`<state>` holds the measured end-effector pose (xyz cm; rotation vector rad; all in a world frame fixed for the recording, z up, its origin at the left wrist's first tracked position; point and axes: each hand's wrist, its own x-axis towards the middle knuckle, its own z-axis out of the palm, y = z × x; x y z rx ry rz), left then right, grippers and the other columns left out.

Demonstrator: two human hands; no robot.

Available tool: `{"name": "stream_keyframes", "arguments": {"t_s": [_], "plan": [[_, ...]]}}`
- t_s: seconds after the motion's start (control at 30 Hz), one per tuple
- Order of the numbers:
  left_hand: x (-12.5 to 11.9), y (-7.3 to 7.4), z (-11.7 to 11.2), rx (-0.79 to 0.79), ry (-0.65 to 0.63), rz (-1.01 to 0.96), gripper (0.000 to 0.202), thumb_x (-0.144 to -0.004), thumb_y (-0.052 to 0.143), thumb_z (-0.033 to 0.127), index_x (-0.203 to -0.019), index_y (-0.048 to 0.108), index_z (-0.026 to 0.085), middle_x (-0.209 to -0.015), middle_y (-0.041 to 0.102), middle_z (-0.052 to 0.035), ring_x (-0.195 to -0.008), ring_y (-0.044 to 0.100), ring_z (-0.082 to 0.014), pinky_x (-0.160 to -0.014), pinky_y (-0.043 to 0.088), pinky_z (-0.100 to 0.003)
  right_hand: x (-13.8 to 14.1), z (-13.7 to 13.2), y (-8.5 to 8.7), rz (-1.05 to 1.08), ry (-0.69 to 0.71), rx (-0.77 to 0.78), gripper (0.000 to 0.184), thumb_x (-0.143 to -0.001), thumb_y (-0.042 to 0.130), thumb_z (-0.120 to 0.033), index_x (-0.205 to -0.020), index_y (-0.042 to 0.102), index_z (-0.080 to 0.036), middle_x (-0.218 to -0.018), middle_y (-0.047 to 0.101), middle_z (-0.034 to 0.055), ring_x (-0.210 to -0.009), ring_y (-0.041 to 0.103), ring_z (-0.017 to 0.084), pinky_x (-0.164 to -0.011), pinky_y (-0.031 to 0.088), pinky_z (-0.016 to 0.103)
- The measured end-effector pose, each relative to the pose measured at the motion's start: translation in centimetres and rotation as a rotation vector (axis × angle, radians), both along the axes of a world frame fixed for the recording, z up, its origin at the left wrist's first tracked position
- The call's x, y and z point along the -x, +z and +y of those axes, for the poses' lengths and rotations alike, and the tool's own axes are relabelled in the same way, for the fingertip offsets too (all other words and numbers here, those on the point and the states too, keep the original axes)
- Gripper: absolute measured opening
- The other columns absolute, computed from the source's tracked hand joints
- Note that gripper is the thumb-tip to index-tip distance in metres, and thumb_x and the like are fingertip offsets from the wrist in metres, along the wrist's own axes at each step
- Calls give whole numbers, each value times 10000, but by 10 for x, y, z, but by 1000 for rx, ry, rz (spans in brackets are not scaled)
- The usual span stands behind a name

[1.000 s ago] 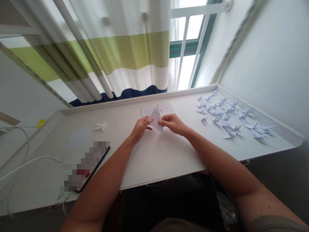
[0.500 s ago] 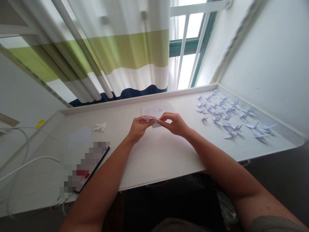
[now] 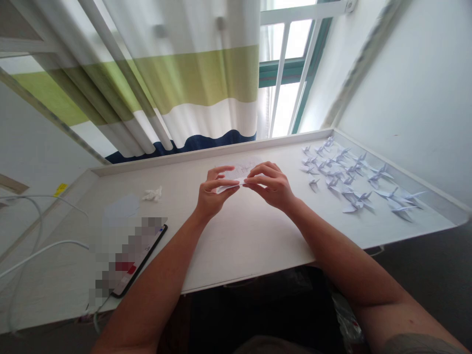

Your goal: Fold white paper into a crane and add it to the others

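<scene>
Between my two hands, above the middle of the desk, is a small folded piece of white paper (image 3: 227, 187). My left hand (image 3: 213, 192) pinches its left end between thumb and fingers. The fingertips of my right hand (image 3: 271, 184) close on its right end, partly covering it. Its exact folded shape is hidden by my fingers. Behind the hands a sheet of paper with faint writing (image 3: 241, 167) lies flat on the desk. To the right stand several folded white paper cranes (image 3: 348, 169) in a loose group.
On the left of the white desk (image 3: 236, 246) lie a tablet-like device (image 3: 142, 263) with a blurred screen, pale paper sheets (image 3: 121, 209) and a crumpled white tissue (image 3: 153, 193). White cables (image 3: 44, 250) run at the far left. A raised rim borders the back, below a curtain (image 3: 206, 73).
The fingers of both hands have shifted their grip on the folded paper, and the left fingers now spread higher. The paper has turned slightly. The cranes stay in place.
</scene>
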<state>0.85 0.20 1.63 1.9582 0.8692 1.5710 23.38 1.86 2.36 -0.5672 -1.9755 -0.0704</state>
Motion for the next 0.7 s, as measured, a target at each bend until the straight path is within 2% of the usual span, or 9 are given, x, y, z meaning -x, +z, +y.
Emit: {"name": "stream_keyframes", "arguments": {"t_s": [0.17, 0.23, 0.4, 0.53, 0.7], "plan": [[5, -2, 4, -389, 216, 225, 112, -897, 854, 297, -1006, 839, 317, -1282, 746, -62, -1263, 600, -261, -1072, 507, -506, -2, 3, -3, -63, -77, -116, 66, -1008, 739, -324, -969, 785, -295, -975, 801, 20, -974, 716, 215, -870, 514, 396], [5, -2, 5, -472, 270, 291, 108, -905, 846, 301, -1009, 833, 325, -1247, 760, -52, -1245, 601, -257, -1070, 505, -504, -1, 2, -5, -106, -95, -111, 59, -1013, 732, -320, -993, 785, -307, -1005, 802, 17, -1017, 719, 220, -904, 515, 403], [6, -2, 7, -521, 346, 417, 53, -946, 790, 329, -963, 839, 344, -1122, 801, -35, -1196, 614, -257, -1026, 504, -478, 1, 2, -7, -126, -134, -122, 65, -1023, 718, -301, -1035, 781, -306, -1051, 808, 22, -1067, 732, 228, -923, 515, 408], [10, -1, 7, -578, 423, 404, 69, -950, 779, 313, -951, 837, 351, -1137, 801, -37, -1201, 605, -261, -999, 515, -466, -1, 4, -6, -58, -166, -178, 48, -1020, 721, -285, -1026, 769, -286, -1052, 818, 30, -1082, 749, 237, -916, 531, 409], [13, 0, 6, -643, 453, 405, 79, -950, 780, 305, -948, 834, 362, -1143, 804, -30, -1196, 601, -259, -973, 529, -445, -2, 6, -5, -25, -168, -242, 77, -1020, 711, -232, -1016, 761, -291, -1077, 822, 23, -1107, 753, 239, -918, 543, 412]]}}
